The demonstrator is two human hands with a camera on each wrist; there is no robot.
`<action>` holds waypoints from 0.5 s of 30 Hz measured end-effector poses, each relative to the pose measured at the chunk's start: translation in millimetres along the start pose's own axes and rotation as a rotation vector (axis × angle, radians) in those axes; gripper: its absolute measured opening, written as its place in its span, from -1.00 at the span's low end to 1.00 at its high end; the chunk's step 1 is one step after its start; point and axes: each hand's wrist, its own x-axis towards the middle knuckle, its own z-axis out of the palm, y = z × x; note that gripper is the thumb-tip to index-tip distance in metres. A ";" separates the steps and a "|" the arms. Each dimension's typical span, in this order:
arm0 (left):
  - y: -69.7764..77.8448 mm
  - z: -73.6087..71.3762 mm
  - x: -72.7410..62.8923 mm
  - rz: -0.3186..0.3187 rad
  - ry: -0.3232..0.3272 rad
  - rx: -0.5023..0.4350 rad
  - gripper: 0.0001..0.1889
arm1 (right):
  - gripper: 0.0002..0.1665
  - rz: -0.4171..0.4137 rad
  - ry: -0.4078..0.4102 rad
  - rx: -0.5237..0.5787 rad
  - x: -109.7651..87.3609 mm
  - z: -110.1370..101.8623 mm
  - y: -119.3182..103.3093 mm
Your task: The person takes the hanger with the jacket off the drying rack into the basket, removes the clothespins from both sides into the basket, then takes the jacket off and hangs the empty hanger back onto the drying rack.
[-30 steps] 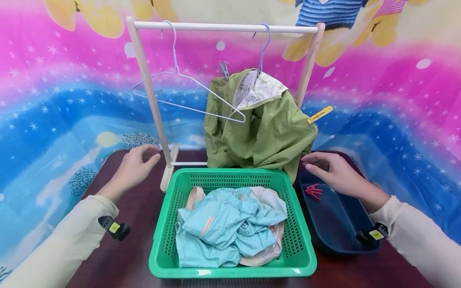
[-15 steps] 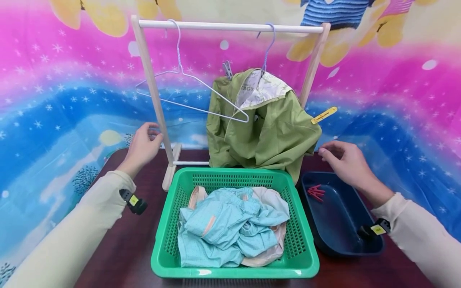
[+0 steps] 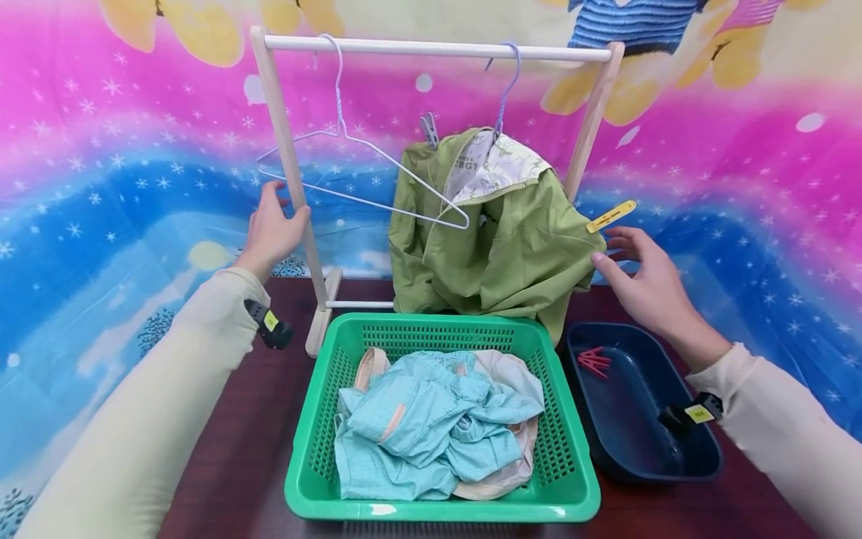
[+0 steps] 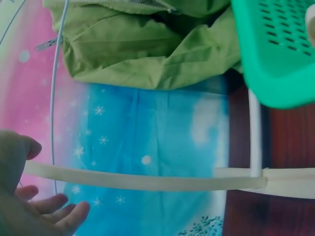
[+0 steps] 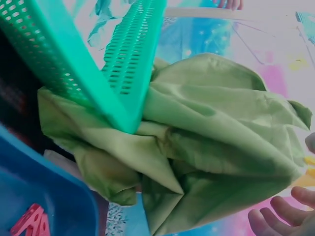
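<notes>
A green jacket (image 3: 512,232) hangs from a purple hanger (image 3: 509,82) on the right half of a small clothes rack (image 3: 438,49). A grey clothespin (image 3: 429,130) sits at one shoulder, a yellow clothespin (image 3: 610,216) at the other. My right hand (image 3: 643,281) is beside that sleeve, thumb and fingers spread, fingertips right at the fabric below the yellow clothespin. My left hand (image 3: 272,232) is at the rack's left post (image 3: 288,161), fingers loosely parted and holding nothing. Behind that post a bare white hanger (image 3: 367,196) hangs from the bar.
A green basket (image 3: 441,510) with light blue shorts (image 3: 411,427) and pale clothes stands in front of the rack. To its right is a dark blue tray (image 3: 646,404) with several red clothespins (image 3: 594,361). A patterned cloth backdrop (image 3: 155,202) closes off the back.
Both hands have risen: the left along the rack's left post, the right from above the blue tray to the jacket's sleeve. The view has shifted slightly; the clothes stay put.
</notes>
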 end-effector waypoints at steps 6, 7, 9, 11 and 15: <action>4.3 -0.2 11.9 0.020 -0.036 0.021 -0.37 | -0.30 -0.019 -0.041 -0.028 8.7 -0.4 -9.4; 4.3 0.5 13.2 0.022 -0.040 0.023 -0.38 | -0.30 -0.020 -0.047 -0.034 10.3 -0.4 -10.8; 3.8 1.6 15.5 0.035 -0.032 0.042 -0.41 | -0.31 -0.021 -0.060 -0.043 13.9 -0.7 -13.7; 3.6 2.4 16.8 0.049 -0.013 0.057 -0.45 | -0.32 -0.025 -0.069 -0.047 18.3 -0.9 -15.7; 4.0 3.5 19.7 0.055 0.003 0.091 -0.48 | -0.38 -0.042 -0.069 -0.099 25.5 -3.0 -16.3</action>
